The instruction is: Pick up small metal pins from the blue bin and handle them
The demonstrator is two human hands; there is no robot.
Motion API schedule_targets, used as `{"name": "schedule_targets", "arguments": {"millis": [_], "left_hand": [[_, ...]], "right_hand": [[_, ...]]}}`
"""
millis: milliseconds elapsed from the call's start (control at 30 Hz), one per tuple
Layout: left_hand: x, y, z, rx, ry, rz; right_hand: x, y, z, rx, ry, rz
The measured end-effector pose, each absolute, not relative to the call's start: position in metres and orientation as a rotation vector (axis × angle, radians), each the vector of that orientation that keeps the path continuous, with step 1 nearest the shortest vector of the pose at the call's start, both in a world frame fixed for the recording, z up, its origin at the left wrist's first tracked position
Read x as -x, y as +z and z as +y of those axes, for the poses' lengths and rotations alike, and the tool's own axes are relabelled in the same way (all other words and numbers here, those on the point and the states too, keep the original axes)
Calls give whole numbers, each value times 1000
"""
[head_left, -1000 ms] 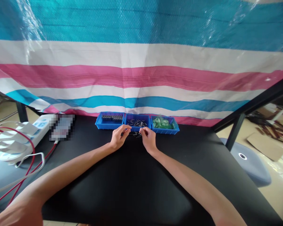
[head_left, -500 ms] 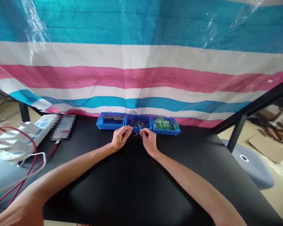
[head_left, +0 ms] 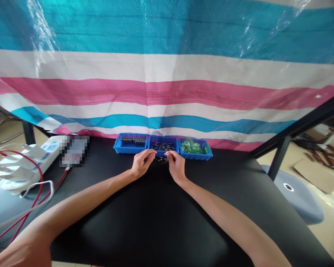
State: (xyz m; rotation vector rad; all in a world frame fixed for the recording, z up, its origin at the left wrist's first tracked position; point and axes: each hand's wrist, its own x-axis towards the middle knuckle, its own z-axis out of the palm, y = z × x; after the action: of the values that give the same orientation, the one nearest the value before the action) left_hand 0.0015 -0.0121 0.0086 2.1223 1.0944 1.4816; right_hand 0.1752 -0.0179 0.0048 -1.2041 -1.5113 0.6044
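"What's closest to the person?"

"The black tabletop (head_left: 153, 218), with both forearms reaching over it. A red cable (head_left: 40, 168) and a white one loop across its left side."

"And the hands?"

"The left hand (head_left: 141, 163) and the right hand (head_left: 177, 166) are apart from each other, near the middle tray. Each has its fingers bent toward the thumb. Whether either one grips anything, I can't tell; the fingertips are too small."

"Where are the loose pins (head_left: 161, 160)?"

"On the tabletop between the hands, just in front of the middle blue tray (head_left: 161, 153). That tray holds more thin metal pins (head_left: 163, 145), scattered."

"What flanks it?"

"The left blue tray (head_left: 128, 150), with dark cylinders (head_left: 133, 140) in rows, and the right blue tray (head_left: 196, 156), with green packets (head_left: 193, 147). All three stand side by side."

"Further left?"

"A white power strip (head_left: 48, 150) with plugs in it, beside a pixelated object (head_left: 74, 150)."

"Behind everything?"

"A striped sheet (head_left: 161, 92) in blue, white and pink. Off to the right, past the tabletop's edge, there's a grey stool (head_left: 297, 198) and flat cardboard (head_left: 317, 176) on the floor."
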Motion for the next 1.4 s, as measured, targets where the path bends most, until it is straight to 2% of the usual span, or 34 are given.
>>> {"name": "schedule_targets", "arguments": {"millis": [300,533,767,933,1200,1400], "left_hand": [[-2,8,-11,-2251,1377,1452],[-4,8,-11,-2556,675,1736],[-3,6,-11,-2597,401,1765],[-1,2,-9,-2617,439,1742],[1,-5,-9,-2658,906,1531],[1,-5,-10,-2673,1045,1402]], "right_hand": [[-174,4,-19,1169,591,-1544],[-174,3,-20,1182,590,-1538],[-173,3,-20,1189,606,-1540],[-173,4,-20,1194,613,-1569],[-174,2,-16,1228,629,-1664],[-172,2,-15,1199,667,-1796]]}}
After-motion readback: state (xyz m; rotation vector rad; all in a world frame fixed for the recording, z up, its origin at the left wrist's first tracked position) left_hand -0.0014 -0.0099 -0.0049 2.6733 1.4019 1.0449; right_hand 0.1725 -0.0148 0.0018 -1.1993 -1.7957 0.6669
